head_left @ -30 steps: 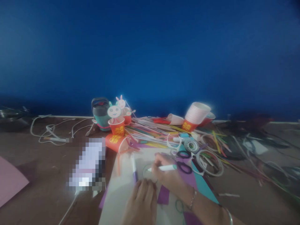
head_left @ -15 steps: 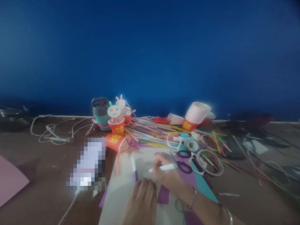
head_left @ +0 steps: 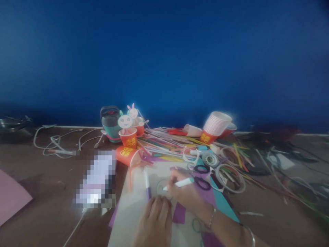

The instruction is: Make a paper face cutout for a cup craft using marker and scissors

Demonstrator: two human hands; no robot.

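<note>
My right hand point(head_left: 178, 187) grips a white marker point(head_left: 181, 184) with a green end, its tip on a white sheet of paper point(head_left: 131, 219). Under the tip a round green outline shows, partly covered by the hand. My left hand point(head_left: 155, 218) lies flat on the sheet, fingers stretched forward beside the drawing. Just ahead of its fingers rests a second marker point(head_left: 147, 183), white and purple. A small purple paper piece point(head_left: 179, 213) lies between my hands. Another green curved drawing point(head_left: 196, 225) is on the paper near my right wrist. Dark-handled scissors point(head_left: 202, 183) lie beyond the right hand.
Orange paper cups point(head_left: 128, 139), one with a rabbit-face cutout point(head_left: 125, 121), stand at the back left by a flask point(head_left: 110, 125). A cup stack point(head_left: 217, 127), loose coloured sticks point(head_left: 164, 144) and a tape roll point(head_left: 210, 159) lie behind. A blurred-out phone point(head_left: 96, 180) is at left.
The marker in my right hand has shifted very slightly along the green outline, its back end tilting a little lower. My left hand stays in place.
</note>
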